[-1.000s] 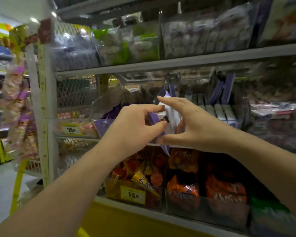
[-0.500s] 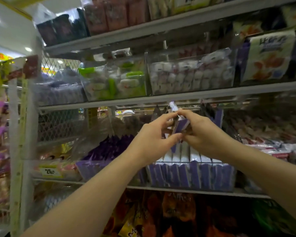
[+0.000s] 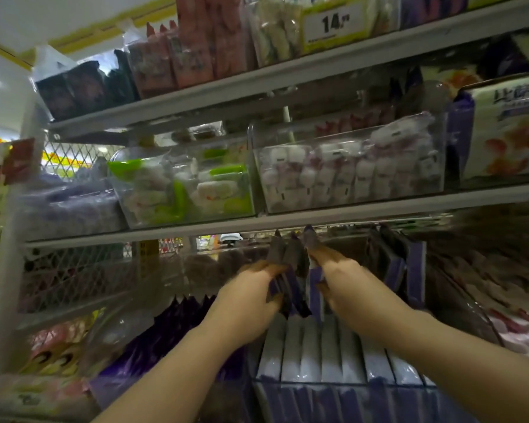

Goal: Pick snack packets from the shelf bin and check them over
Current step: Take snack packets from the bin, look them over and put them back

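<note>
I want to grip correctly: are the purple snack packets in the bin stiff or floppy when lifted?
Probably fairly stiff: the purple packets in the left hand stand straight above its grip without drooping. Likely light: one hand holds several. Their glossy wrap may slip.

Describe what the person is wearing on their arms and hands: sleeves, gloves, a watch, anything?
Nothing worn shows. The left forearm and right forearm are bare to the frame edge, with no sleeve or cuff in view. The left hand and right hand have no gloves, and no watch or band sits at either wrist. The fingertips are blurred, so a thin ring cannot be ruled out.
</note>
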A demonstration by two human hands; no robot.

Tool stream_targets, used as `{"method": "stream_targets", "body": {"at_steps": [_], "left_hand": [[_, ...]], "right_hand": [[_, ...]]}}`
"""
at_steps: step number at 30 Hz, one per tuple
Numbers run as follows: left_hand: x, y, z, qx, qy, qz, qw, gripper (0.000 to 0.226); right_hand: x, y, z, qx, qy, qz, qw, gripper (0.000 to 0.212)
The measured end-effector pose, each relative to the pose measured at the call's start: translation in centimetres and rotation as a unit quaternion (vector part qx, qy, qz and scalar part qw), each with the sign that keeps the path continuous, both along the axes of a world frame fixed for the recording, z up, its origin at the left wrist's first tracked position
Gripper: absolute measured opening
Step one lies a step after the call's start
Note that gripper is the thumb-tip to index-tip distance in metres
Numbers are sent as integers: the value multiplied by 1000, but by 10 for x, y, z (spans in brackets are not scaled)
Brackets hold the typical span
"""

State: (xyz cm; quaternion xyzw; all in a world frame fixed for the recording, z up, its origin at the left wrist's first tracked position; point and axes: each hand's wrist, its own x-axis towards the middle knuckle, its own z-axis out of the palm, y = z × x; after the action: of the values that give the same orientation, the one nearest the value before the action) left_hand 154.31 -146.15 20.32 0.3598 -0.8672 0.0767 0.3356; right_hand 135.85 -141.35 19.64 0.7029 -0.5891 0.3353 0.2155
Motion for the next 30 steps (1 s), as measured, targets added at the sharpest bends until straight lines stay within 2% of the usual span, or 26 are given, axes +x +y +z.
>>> {"method": "stream_targets", "body": {"at_steps": [4,8,11,20,22,24,26,28,30], "left_hand": [[-8,-12,-4,0,-41,-3,999,59],[-7,-17,-4,-2,-58,-9,998,62],[-5,-17,-4,-11,-72,-7,997,63],[-2,-16,-11,-27,-109,13,994,63],[-1,-15,-11,-27,-109,21,993,63],[0,-13,-11,-26,-114,27,993,62],[0,-11,-12,-28,-118,32,992,61],[1,-10,-12,-27,-117,34,992,60],[1,-10,-12,-25,-115,36,992,59]], "right_hand": [[-3,-27,18,20,4,-40,999,44],[0,-42,32,78,12,-34,996,48],[-1,-44,35,92,1,21,996,38],[-16,-49,21,101,115,-16,988,69],[-12,-45,28,121,131,-13,984,68],[-11,-38,33,146,134,-10,980,67],[-14,-24,38,173,114,-10,978,83],[-23,-5,44,163,130,-55,977,95],[-35,14,52,118,206,-144,961,87]]}}
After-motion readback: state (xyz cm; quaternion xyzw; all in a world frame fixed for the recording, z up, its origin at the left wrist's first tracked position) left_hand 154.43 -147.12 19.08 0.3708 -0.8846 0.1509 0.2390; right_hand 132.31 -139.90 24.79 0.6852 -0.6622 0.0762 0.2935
